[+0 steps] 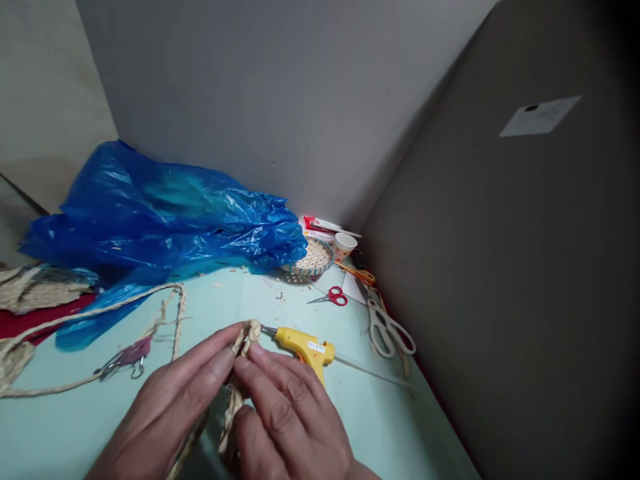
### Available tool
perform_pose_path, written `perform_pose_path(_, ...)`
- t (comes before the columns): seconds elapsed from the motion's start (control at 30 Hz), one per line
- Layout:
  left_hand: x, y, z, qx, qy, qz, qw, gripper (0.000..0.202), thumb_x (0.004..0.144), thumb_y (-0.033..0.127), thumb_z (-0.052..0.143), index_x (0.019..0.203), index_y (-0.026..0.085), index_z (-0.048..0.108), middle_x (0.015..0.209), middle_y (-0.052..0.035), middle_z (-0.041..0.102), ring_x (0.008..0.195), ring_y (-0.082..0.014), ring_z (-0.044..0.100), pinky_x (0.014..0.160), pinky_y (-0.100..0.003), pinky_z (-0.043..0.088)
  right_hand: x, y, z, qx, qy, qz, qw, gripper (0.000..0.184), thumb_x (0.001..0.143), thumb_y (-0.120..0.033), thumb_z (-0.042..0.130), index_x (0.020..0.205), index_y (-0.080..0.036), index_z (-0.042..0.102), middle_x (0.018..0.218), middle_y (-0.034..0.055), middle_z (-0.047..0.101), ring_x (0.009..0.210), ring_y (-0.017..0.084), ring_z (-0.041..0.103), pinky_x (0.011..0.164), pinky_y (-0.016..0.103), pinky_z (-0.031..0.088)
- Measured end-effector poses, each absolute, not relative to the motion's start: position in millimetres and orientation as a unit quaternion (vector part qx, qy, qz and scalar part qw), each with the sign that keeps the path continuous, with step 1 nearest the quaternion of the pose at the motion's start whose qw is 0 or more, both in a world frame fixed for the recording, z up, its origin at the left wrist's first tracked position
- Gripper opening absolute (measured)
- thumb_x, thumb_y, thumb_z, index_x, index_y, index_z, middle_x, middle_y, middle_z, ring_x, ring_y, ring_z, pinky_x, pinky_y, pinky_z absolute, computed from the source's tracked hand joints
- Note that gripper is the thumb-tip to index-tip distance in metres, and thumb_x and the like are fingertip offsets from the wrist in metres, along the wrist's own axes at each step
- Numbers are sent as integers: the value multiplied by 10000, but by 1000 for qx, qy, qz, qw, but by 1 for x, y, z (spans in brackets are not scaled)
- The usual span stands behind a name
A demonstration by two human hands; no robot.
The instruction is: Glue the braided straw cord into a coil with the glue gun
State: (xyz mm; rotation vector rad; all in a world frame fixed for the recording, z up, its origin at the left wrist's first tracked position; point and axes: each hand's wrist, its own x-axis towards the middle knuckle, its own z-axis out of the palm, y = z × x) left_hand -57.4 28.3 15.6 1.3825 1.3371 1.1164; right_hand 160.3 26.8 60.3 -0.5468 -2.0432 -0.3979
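Both hands meet low in the middle of the view around a braided straw cord (253,328). My left hand (183,393) pinches its bent end from the left, fingers stretched along it. My right hand (293,407) grips the same cord from the right with curled fingers. A length of the cord hangs down between the palms, partly hidden. Just beyond the fingers lies a yellow hot glue gun (305,345), its nozzle close to the cord's bend and a glue stick (373,371) out of its back. More cord (100,313) loops over the table on the left.
A crumpled blue plastic bag (170,213) lies at the back left. Red-handled scissors (336,297), larger grey-handled scissors (385,330), a small woven basket (315,257) and a paper cup (345,245) stand or lie at right. Clips (133,357) lie left. A dark panel (510,267) borders the right.
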Motion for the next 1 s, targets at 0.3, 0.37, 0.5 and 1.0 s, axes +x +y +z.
perform_pose_path(0.3, -12, 11, 69, 455, 563, 451, 522, 707, 834, 807, 631, 1379, 364, 705, 1535, 55, 671, 1551, -307, 426, 1149, -307, 504, 157, 27, 67, -220, -817, -194, 497, 197, 1031, -149, 577, 992, -121, 768, 1117, 110, 840, 1275, 213, 718, 1206, 314, 484)
perform_pose_path(0.37, -6, 8, 76, 445, 564, 453, 528, 707, 816, 799, 666, 1366, 357, 712, 1527, 49, 679, 1546, -311, 435, 1140, -305, 514, 160, 25, 66, -225, -826, -185, 483, 198, 1034, -138, 569, 1001, -129, 764, 1151, 123, 832, 1277, 222, 717, 1165, 316, 531)
perform_pose_path(0.5, -6, 8, 78, 425, 556, 469, 538, 666, 779, 783, 722, 1297, 365, 762, 1462, 49, 731, 1520, -319, 481, 1145, -310, 514, 169, 23, 69, -243, -849, -149, 445, 274, 1063, -78, 503, 997, -173, 752, 1221, 105, 814, 1261, 215, 726, 1041, 290, 622)
perform_pose_path(1.0, -5, 4, 53, 590, 569, 473, 322, 401, 968, 583, 599, 1308, 430, 748, 1384, 109, 775, 1306, -224, 712, 1072, -187, 546, 177, 19, 76, -263, -858, -80, 434, 325, 1089, -130, 452, 1051, -203, 767, 1149, 79, 835, 1078, 187, 804, 885, 230, 653)
